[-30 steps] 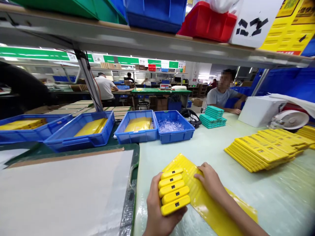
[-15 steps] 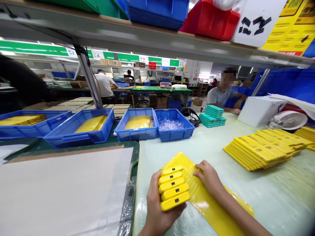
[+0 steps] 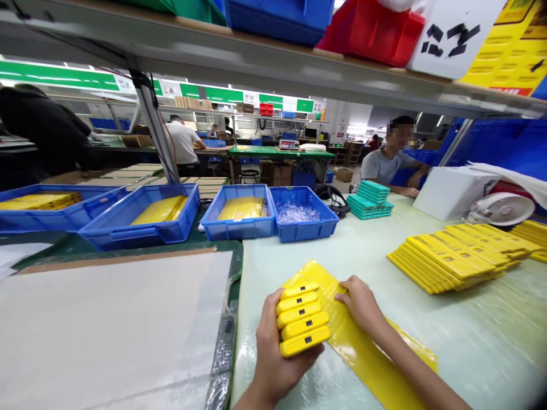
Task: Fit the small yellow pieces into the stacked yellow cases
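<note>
My left hand (image 3: 273,353) is closed round a stack of several flat yellow cases (image 3: 300,319), held on edge with their small dark ports facing me. My right hand (image 3: 361,304) rests with bent fingers on a row of yellow cases in shiny wrap (image 3: 363,353) lying on the pale green table (image 3: 342,250), just right of the stack. Whether it grips one of them I cannot make out.
Blue bins (image 3: 141,219) with yellow sheets, and one (image 3: 303,215) with clear bits, line the back. Yellow cases (image 3: 457,256) are laid out at right, a teal stack (image 3: 370,200) farther back. A white sheet (image 3: 111,324) covers the left. A seated person (image 3: 387,165) faces me.
The view has tilted slightly, so both hands and the stack sit a little higher in the picture. The grip on the stack is unchanged.
</note>
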A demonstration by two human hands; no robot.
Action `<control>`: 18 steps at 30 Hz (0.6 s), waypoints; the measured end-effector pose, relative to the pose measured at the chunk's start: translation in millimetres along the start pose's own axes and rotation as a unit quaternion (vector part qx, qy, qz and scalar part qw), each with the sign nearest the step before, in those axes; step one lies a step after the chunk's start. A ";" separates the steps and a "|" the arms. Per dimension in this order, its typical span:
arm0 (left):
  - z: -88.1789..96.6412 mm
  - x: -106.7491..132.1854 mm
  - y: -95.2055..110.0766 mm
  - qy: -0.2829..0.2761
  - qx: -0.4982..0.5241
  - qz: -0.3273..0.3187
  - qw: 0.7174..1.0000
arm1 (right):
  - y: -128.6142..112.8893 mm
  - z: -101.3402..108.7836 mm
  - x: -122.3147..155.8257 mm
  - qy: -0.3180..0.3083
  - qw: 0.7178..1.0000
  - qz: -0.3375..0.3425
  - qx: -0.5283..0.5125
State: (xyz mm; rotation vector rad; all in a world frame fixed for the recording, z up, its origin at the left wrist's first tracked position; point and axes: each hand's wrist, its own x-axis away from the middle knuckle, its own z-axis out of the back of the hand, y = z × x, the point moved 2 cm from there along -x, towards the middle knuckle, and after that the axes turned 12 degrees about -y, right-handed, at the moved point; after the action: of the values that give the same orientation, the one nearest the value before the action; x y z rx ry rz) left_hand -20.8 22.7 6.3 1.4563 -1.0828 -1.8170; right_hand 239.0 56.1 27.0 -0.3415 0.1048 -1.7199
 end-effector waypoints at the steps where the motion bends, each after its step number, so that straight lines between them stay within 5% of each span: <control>1: 0.1 0.2 -0.2 0.000 0.000 0.000 1.000 | 0.7 1.0 -1.7 0.000 1.000 0.001 -0.003; 9: -1.0 -3.7 7.1 0.012 0.026 -0.019 0.999 | 5.9 9.9 -12.5 -0.025 0.997 -0.020 -0.064; 14: -1.7 -4.0 8.7 0.009 0.040 -0.012 0.999 | 3.7 11.6 -4.0 0.039 0.990 0.008 -0.132; 18: -1.1 -2.8 7.4 0.004 0.042 0.007 0.999 | 3.8 20.3 -1.8 -0.029 0.935 0.027 -0.353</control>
State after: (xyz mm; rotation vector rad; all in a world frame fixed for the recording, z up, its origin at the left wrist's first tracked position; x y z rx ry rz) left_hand -19.4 21.0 14.0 1.4995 -1.1749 -1.7731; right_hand 248.7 59.6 45.0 -0.9085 0.6930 -1.5670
